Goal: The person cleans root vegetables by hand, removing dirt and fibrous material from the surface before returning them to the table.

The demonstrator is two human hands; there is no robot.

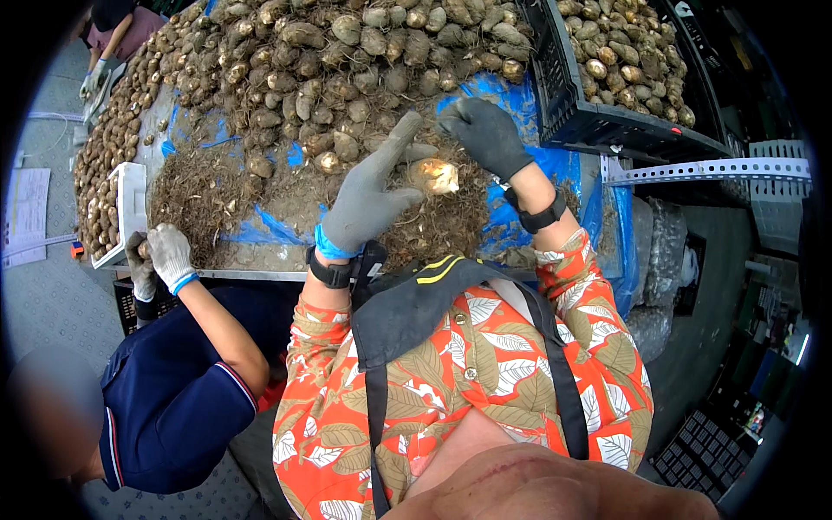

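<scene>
Probably firm taro-like corm (438,177); hold brown sides. Left hand (368,204) open at its eight o'clock; right hand (487,137) curled at two, grip unclear.

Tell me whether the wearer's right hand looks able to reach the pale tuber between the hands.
Probably yes: the right hand is close by, and the tuber's pale end shows uncovered. The open left hand is near its other side, so nothing visible blocks the way.

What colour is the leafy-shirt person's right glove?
The right glove is dark grey, best seen in the head view.
</scene>
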